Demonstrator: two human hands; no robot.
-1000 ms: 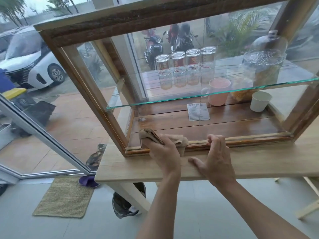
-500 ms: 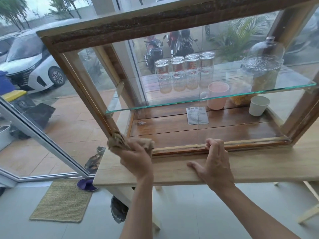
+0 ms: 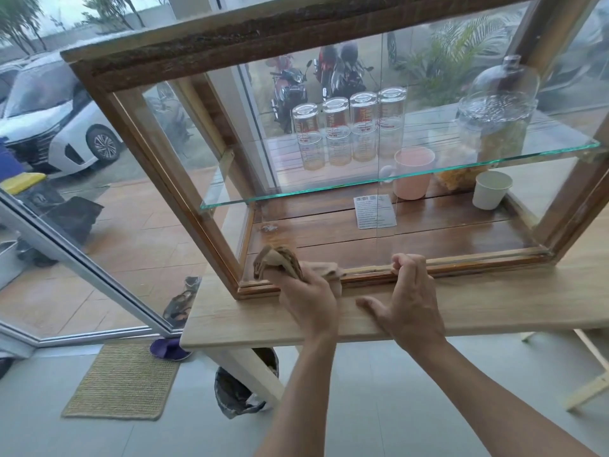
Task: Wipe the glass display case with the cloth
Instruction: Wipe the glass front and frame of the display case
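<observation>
A wood-framed glass display case stands on a light wooden table. My left hand grips a bunched tan cloth and presses it on the case's bottom front rail, just right of the lower left corner. My right hand rests beside it, fingers curled over the same rail, thumb spread on the table top. The front of the case looks open where my hands are.
Inside, a glass shelf carries upturned glasses and a domed jar. Below stand a pink mug, a white cup and a label card. A woven mat and a bin lie on the floor.
My left hand slid the cloth left to the case's corner post, then back right along the bottom rail. My right hand stayed on the rail.
</observation>
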